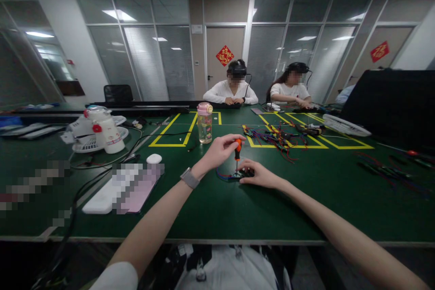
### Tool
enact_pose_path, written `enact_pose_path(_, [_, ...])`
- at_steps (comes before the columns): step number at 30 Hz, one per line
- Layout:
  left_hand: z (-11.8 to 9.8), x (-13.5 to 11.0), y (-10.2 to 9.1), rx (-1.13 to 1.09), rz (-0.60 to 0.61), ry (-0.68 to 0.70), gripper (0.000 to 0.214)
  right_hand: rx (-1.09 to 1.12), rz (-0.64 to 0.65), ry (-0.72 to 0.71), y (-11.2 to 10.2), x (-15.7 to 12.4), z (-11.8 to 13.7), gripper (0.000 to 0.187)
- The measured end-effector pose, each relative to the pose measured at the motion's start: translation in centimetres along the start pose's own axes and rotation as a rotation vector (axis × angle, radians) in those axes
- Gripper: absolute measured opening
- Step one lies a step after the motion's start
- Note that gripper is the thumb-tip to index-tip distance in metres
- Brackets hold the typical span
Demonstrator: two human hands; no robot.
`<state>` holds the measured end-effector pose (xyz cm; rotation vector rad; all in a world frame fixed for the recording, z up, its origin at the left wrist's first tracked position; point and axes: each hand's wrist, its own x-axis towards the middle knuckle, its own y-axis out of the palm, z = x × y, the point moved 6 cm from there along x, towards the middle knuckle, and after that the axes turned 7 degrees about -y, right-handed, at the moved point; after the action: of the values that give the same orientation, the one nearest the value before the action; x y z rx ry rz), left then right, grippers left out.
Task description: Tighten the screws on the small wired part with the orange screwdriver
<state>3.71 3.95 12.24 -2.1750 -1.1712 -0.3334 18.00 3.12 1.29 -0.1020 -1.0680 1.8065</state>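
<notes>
My left hand (220,150) is closed around the orange handle of a small screwdriver (237,150), held upright with its tip down on a small dark circuit board (238,174) with red and blue wires. My right hand (260,173) presses on that board from the right, fingers curled over its edge, holding it against the green table (238,208). A watch sits on my left wrist.
A clear bottle with a pink lid (205,122) stands behind my hands. A tangle of coloured wires (275,137) lies in a yellow-taped square. A white kettle-like device (102,130), a white mouse (154,158), and cables are at left. Two people sit at the far side.
</notes>
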Motion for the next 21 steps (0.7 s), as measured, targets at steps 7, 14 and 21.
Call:
enact_pose_path(7, [0.1,0.1,-0.6,-0.062,-0.026,-0.033,0.022,-0.011,-0.127,0.009,0.9,-0.3,-0.2,0.014])
enact_pose_path(14, [0.3,-1.3,-1.5,-0.044,-0.129,-0.013,0.019,0.015,-0.108,-0.036,2.5,0.7,1.2,0.012])
enact_pose_path(21, [0.3,-1.8,-1.3,0.056,-0.285,0.04,0.012,-0.007,-0.102,-0.033,3.3,1.1,2.1,0.008])
